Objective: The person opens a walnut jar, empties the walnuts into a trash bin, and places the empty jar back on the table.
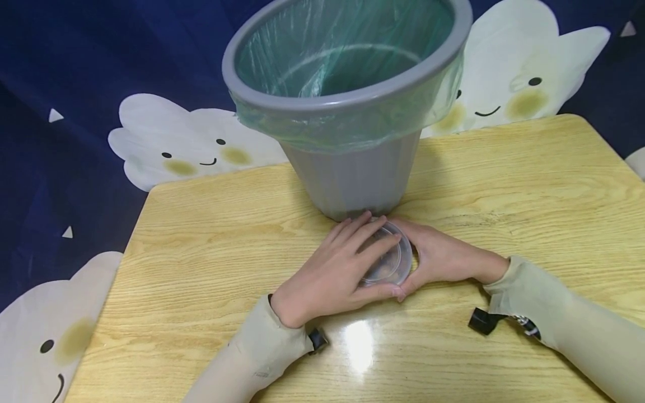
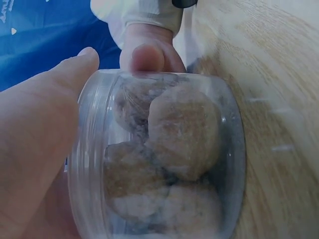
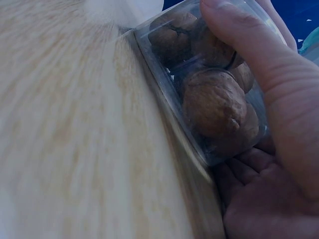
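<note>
A clear plastic jar of walnuts (image 3: 214, 102) stands upright on the table, its round transparent lid (image 1: 390, 266) facing up in the head view. My left hand (image 1: 332, 274) grips the lid from above, fingers spread across it and thumb along its near edge. Around the jar's right side curls my right hand (image 1: 443, 254), its thumb near the left thumb. In the left wrist view, several walnuts (image 2: 184, 132) show through the jar wall (image 2: 232, 149), with a thumb touching it. The right hand's far fingers are hidden behind the jar in the head view.
Just behind the jar stands a tall grey bin (image 1: 353, 173) lined with a thin green bag (image 1: 347, 134). The wood-grain table (image 1: 216, 240) extends to both sides. A dark blue cloth (image 1: 126, 50) with smiling white clouds (image 1: 196, 126) hangs beyond the table edge.
</note>
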The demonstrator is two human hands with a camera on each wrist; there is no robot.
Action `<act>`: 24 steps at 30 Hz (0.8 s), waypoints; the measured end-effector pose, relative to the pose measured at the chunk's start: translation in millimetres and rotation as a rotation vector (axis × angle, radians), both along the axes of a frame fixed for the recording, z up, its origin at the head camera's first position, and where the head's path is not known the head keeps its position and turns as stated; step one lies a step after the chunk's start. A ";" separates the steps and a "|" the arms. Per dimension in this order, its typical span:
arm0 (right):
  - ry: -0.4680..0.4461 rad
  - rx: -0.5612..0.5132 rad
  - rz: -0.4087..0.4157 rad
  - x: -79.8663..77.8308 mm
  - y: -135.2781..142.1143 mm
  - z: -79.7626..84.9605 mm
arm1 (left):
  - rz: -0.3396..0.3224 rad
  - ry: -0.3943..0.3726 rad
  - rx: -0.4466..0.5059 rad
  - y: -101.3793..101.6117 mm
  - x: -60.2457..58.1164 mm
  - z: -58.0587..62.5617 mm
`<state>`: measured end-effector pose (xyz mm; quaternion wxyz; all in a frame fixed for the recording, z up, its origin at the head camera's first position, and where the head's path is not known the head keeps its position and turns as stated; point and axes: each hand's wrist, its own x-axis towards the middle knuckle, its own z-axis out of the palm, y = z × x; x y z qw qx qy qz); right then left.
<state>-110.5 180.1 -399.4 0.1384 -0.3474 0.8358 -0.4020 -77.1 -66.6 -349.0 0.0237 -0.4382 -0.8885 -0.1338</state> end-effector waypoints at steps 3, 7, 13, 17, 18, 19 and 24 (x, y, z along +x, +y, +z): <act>-0.006 -0.009 0.003 -0.4 -0.2 0.4 | 0.009 0.018 0.002 0.8 0.5 -0.1; -0.007 -0.015 0.007 -0.3 -0.1 0.0 | 0.025 0.030 0.001 1.7 1.8 -0.7; -0.001 -0.010 0.013 -0.3 0.4 -1.3 | 0.050 0.033 0.000 3.1 4.0 -1.5; -0.007 -0.011 0.010 -0.5 0.4 -1.2 | 0.084 0.007 -0.013 4.4 6.3 -1.0; -0.011 -0.013 0.008 -0.5 0.2 -0.9 | 0.092 0.001 -0.016 4.9 6.9 -0.9; -0.015 -0.015 0.004 -0.4 0.1 -0.6 | 0.100 -0.003 -0.018 5.4 7.4 -0.8; -0.023 -0.019 -0.008 0.0 -0.7 1.2 | 0.126 -0.004 -0.023 8.1 8.6 -2.5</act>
